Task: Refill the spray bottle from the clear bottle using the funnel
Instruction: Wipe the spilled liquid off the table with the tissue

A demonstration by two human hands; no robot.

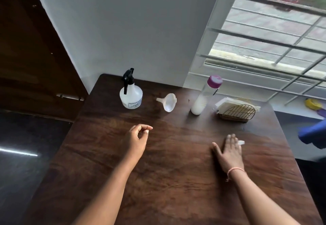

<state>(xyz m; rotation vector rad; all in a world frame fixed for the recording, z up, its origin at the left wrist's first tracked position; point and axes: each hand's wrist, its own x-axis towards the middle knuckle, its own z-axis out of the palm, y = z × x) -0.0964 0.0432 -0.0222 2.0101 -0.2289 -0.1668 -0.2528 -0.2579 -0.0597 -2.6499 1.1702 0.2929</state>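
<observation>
A: Head view, nearest first. Two bare forearms reach in over the table point(176, 180). Left hand point(136, 141) hovers mid-table, thumb and forefinger tips meeting in a loose ring, nothing in it. Right hand point(229, 151) lies flat, fingers straight and together, beside a small white piece point(241, 142) at its fingertips.

B: Task items?

A: All along the far edge, untouched. Spray bottle point(131, 95) far left, upright, black trigger head on. Funnel point(167, 102) on its side in the middle, spout pointing left. Clear bottle point(205, 95) to its right, purple cap on, milky liquid in the lower part. Napkin holder point(237, 110) further right.

B: Risks from here?

A: My judgement: both closures are on, so neither bottle is ready. The funnel lies loose and would tip in the narrow neck unless steadied. The tall clear bottle could topple if caught by a reaching wrist.

B: Unclear?

A: The white piece is blurred; I cannot identify it, nor tell whether the fingers touch it. The label text is unreadable. A blue object point(314, 133) is cut off at the right edge.
</observation>
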